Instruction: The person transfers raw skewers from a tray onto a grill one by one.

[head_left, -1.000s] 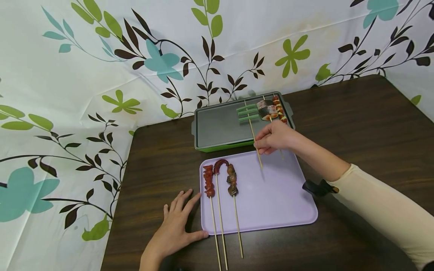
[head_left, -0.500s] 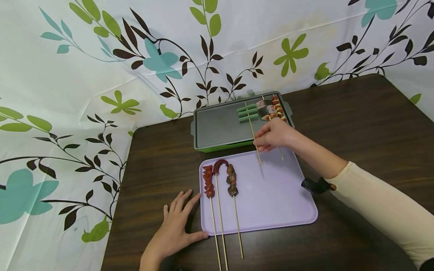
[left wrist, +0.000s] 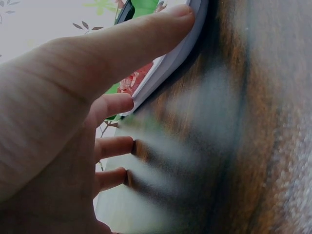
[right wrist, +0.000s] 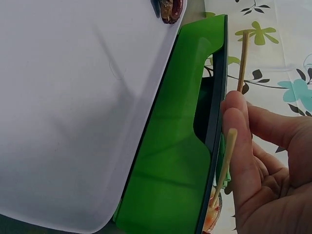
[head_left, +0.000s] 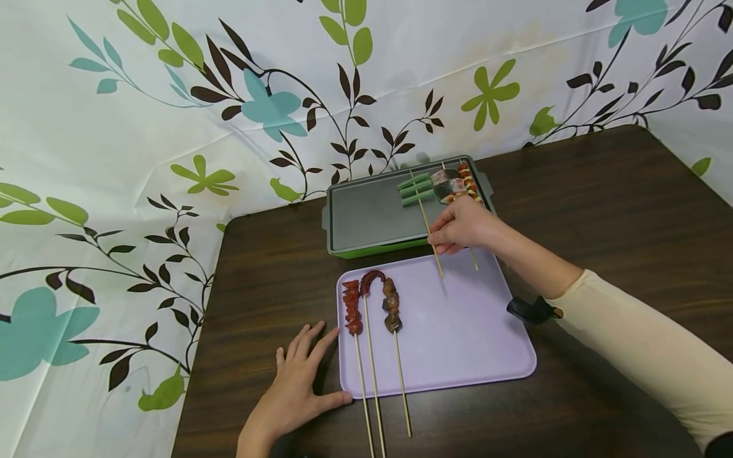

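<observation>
My right hand (head_left: 460, 224) pinches the bare stick of a green vegetable skewer (head_left: 417, 189) between thumb and fingers. The green pieces lie over the right part of the grill's grey top plate (head_left: 366, 213). Just right of them is a fish skewer (head_left: 449, 184), its stick end showing below my hand. My left hand (head_left: 294, 388) rests on the table with fingers spread, thumb and index touching the left edge of the lilac tray (head_left: 458, 337). On that tray lie a red skewer (head_left: 352, 308), a curled tentacle skewer (head_left: 373, 277) and a brown meat skewer (head_left: 392, 305), sticks overhanging the front.
A skewer of red and pale pieces (head_left: 466, 178) lies at the grill's right end. The grill's green body (right wrist: 170, 131) stands right behind the tray. A patterned cloth (head_left: 401, 76) hangs behind the dark wooden table (head_left: 601, 242).
The green pieces of the held skewer have shifted very slightly left on the plate. The right hand has barely moved, and the left hand keeps its place.
</observation>
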`<action>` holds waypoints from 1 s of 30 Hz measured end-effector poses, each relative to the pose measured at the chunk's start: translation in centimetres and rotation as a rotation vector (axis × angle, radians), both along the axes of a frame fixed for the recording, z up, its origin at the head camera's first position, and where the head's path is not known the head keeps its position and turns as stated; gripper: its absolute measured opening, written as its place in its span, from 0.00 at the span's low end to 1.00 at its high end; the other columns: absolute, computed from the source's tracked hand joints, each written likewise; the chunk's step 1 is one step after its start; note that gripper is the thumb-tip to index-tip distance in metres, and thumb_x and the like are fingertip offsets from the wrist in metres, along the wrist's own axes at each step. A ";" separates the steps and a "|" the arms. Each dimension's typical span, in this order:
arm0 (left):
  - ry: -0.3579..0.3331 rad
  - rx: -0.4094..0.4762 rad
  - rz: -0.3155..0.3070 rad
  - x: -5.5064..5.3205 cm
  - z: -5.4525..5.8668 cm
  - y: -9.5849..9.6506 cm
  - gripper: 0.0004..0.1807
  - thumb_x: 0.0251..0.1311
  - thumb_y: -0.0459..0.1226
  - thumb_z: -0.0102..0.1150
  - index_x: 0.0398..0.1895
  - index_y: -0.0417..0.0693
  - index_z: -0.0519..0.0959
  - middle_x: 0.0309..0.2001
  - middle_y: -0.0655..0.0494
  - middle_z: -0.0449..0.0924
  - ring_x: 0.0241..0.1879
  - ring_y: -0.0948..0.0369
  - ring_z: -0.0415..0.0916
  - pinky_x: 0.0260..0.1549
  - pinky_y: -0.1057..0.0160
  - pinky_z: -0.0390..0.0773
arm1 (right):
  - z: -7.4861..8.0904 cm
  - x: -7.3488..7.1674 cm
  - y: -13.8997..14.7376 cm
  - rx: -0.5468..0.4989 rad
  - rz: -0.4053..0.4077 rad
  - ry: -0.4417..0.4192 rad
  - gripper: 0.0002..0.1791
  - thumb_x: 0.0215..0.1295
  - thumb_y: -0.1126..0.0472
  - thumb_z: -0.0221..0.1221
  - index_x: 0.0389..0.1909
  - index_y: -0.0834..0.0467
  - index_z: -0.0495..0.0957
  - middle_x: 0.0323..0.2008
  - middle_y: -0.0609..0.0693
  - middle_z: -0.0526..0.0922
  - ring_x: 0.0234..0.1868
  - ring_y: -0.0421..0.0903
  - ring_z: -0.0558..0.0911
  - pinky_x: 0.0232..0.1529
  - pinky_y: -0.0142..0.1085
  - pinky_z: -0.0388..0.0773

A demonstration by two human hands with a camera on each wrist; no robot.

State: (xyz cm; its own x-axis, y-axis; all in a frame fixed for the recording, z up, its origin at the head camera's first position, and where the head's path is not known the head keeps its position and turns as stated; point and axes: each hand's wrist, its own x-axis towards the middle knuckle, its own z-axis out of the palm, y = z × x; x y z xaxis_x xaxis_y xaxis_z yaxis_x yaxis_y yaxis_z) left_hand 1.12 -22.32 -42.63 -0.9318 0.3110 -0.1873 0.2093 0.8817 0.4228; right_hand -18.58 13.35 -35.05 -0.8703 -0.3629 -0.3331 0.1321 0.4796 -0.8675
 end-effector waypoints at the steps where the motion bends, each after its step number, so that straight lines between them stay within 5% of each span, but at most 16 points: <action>1: 0.000 -0.001 0.000 0.0 0.0 0.0 0.57 0.41 0.71 0.64 0.77 0.74 0.51 0.77 0.53 0.48 0.75 0.44 0.38 0.55 0.20 0.40 | 0.0 0.0 0.0 0.004 0.000 0.004 0.15 0.64 0.67 0.63 0.47 0.74 0.80 0.30 0.58 0.87 0.27 0.46 0.87 0.34 0.42 0.84; 30: 0.013 0.002 -0.012 0.2 -0.3 -0.4 0.57 0.42 0.71 0.65 0.77 0.73 0.52 0.77 0.53 0.48 0.75 0.44 0.38 0.55 0.20 0.40 | -0.6 1.0 -0.3 0.056 -0.022 0.082 0.12 0.63 0.65 0.64 0.43 0.70 0.83 0.29 0.57 0.87 0.30 0.50 0.87 0.32 0.41 0.84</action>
